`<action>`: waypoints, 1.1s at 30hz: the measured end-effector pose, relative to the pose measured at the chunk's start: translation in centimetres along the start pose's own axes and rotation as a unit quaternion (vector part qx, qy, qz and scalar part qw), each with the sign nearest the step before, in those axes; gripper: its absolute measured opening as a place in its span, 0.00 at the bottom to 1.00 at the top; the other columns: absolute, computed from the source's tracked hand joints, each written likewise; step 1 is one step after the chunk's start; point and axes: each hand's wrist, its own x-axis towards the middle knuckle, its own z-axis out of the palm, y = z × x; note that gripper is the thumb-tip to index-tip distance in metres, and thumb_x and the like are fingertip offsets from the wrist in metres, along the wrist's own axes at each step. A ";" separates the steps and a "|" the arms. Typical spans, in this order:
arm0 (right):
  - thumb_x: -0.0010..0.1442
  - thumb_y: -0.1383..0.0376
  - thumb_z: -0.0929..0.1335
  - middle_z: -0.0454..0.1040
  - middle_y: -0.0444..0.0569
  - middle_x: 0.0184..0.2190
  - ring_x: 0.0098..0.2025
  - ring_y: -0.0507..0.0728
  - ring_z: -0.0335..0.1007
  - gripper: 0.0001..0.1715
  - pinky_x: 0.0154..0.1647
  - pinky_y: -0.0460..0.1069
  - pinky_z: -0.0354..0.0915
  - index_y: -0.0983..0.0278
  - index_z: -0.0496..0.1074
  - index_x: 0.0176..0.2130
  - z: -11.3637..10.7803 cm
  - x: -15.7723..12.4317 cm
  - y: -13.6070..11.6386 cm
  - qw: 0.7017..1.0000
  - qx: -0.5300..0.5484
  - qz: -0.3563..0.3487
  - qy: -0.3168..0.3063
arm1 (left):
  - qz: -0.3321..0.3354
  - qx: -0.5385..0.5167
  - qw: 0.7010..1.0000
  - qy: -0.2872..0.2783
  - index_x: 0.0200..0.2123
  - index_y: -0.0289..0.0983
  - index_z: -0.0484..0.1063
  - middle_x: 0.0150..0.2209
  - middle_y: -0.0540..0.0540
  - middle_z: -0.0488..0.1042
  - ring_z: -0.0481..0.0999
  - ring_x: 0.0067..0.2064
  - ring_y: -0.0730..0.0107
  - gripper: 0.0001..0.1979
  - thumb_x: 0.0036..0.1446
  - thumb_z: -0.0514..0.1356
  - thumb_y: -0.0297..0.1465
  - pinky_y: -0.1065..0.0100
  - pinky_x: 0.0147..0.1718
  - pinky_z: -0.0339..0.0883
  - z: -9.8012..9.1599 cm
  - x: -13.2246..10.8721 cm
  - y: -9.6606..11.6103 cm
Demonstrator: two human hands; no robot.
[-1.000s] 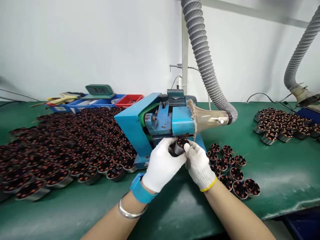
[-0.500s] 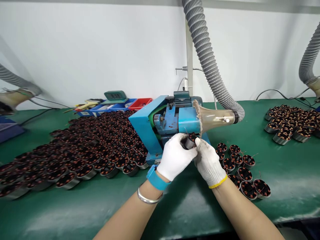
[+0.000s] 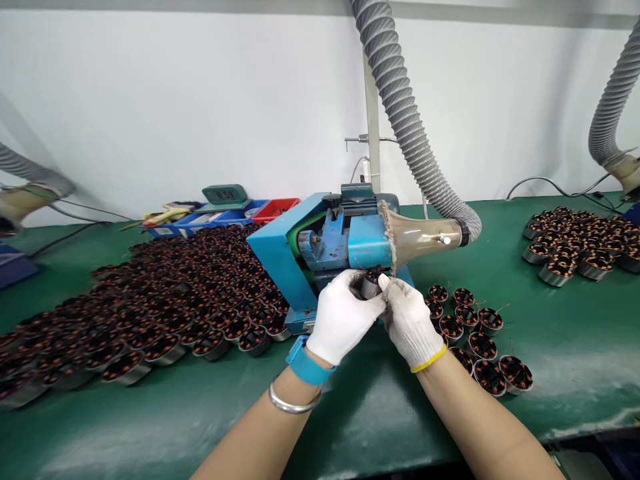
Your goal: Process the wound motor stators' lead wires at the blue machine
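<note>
My left hand (image 3: 340,317), in a white glove, grips a small round motor stator (image 3: 369,285) with copper windings. My right hand (image 3: 407,320), also gloved, pinches the same stator at its right edge. Both hold it just under the front of a blue machine (image 3: 325,243) whose clear funnel (image 3: 420,233) joins a grey ribbed hose (image 3: 400,113). The stator's top is pressed close to the machine's lower edge, partly hidden by my fingers.
A large heap of stators (image 3: 150,313) covers the green table (image 3: 150,420) at left. A small group of stators (image 3: 475,333) lies right of my hands; another pile (image 3: 575,243) sits far right. Blue and red bins (image 3: 225,215) and a green scale (image 3: 225,195) stand behind.
My hands have raised the stator from in front of the machine up to its lower front edge. The view has shifted a little.
</note>
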 end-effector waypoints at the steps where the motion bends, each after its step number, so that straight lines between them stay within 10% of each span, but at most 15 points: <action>1: 0.45 0.52 0.76 0.70 0.40 0.22 0.23 0.50 0.63 0.21 0.27 0.46 0.63 0.64 0.71 0.29 0.1 0.0 -0.1 1.000 0.004 0.006 0.001 | -0.004 -0.002 1.000 -0.001 0.28 0.37 0.69 0.23 0.51 0.73 0.72 0.26 0.69 0.08 0.42 0.63 0.31 0.71 0.23 0.63 0.0 0.1 0.1; 10: 0.45 0.53 0.76 0.71 0.41 0.21 0.22 0.50 0.64 0.20 0.24 0.46 0.64 0.64 0.70 0.28 0.2 0.1 -0.4 1.000 0.005 0.008 0.005 | -0.007 -0.039 0.999 0.001 0.29 0.37 0.70 0.26 0.49 0.75 0.74 0.29 0.67 0.09 0.43 0.64 0.32 0.69 0.27 0.67 0.2 0.2 -0.6; 19: 0.48 0.58 0.75 0.78 0.49 0.37 0.40 0.55 0.73 0.21 0.45 0.50 0.68 0.65 0.74 0.40 -0.7 -0.1 1.8 0.996 -0.050 -0.065 -0.037 | 0.006 -0.148 0.989 0.009 0.41 0.35 0.71 0.36 0.43 0.79 0.78 0.37 0.64 0.17 0.48 0.65 0.35 0.64 0.38 0.72 0.7 -1.1 -3.3; 33: 0.45 0.54 0.75 0.74 0.44 0.28 0.30 0.53 0.70 0.21 0.33 0.48 0.68 0.64 0.71 0.36 -0.3 0.2 0.9 1.000 0.008 -0.022 -0.008 | -0.006 -0.099 0.995 0.012 0.35 0.36 0.72 0.32 0.46 0.78 0.77 0.33 0.63 0.13 0.45 0.66 0.33 0.67 0.31 0.71 0.7 -0.3 -1.0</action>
